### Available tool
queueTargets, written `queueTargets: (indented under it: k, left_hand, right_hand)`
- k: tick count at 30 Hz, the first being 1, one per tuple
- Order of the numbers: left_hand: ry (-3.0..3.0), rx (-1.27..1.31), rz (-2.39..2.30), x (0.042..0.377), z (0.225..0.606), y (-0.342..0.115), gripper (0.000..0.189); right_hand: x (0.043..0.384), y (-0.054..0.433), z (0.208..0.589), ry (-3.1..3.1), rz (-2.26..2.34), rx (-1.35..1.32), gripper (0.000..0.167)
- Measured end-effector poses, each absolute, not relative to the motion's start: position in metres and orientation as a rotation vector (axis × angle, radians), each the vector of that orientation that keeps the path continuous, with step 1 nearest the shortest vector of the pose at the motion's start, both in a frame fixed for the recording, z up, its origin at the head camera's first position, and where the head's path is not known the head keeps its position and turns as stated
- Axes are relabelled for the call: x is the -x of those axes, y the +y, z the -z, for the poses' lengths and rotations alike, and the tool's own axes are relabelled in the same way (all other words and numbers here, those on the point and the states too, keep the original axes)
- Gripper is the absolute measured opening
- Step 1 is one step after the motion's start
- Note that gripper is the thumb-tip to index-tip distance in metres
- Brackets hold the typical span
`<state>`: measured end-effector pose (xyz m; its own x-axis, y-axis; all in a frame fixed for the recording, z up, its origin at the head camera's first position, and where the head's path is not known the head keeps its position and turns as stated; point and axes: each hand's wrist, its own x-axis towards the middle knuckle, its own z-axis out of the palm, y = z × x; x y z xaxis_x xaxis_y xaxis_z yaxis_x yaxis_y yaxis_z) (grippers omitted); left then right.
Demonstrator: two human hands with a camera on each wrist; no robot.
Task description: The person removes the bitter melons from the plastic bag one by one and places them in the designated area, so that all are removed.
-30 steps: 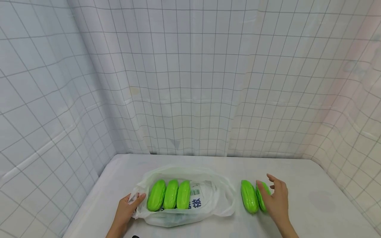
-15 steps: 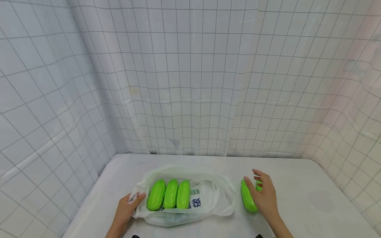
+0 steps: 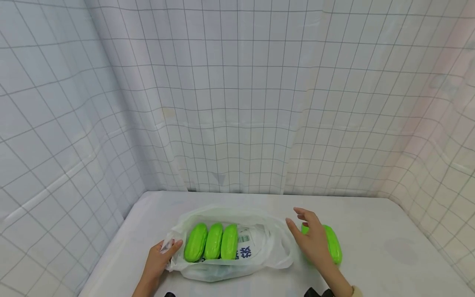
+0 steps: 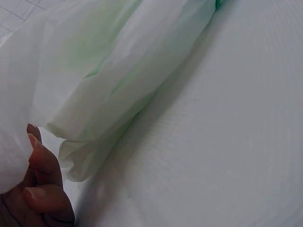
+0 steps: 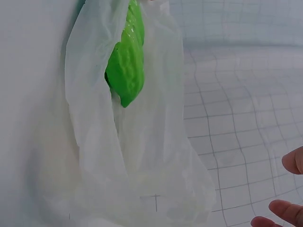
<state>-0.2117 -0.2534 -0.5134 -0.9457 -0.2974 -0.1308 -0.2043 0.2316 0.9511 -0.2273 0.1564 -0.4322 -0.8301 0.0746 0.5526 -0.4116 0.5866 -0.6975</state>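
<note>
My left hand [image 3: 157, 260] pinches the left end of a thin white plastic bag [image 3: 278, 249], thumb over its edge. In the left wrist view the fingers [image 4: 45, 163] of that hand grip the bag's film [image 4: 132, 61]. Inside the bag's wide mouth lie three shiny bright green bitter melons [image 3: 195, 242] side by side; one bumpy melon tip [image 5: 127, 66] shows in the right wrist view. To the right of the bag my right hand [image 3: 313, 241], spread and holding nothing, hovers over two more bitter melons [image 3: 334, 244]; it hides most of the left one.
Everything lies on a white-covered table [image 3: 382, 231]. Behind it and at both sides hang white gridded curtains [image 3: 237, 123]. Blue print and a barcode [image 3: 243, 239] show within the bag. Dark objects [image 3: 317, 293] poke in at the bottom edge.
My right hand has moved left, from the rightmost melon across to the other one, uncovering the rightmost. My left hand and the bag have stayed put.
</note>
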Motion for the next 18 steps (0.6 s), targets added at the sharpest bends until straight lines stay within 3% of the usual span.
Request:
queueTargets:
  k: [18]
  left_hand:
    - [-2.387, -0.474, 1.844, 0.213, 0.515, -0.252, 0.042]
  right_hand:
    - [0.234, 0.118, 0.431, -2.412, -1.178, -0.495, 0.041]
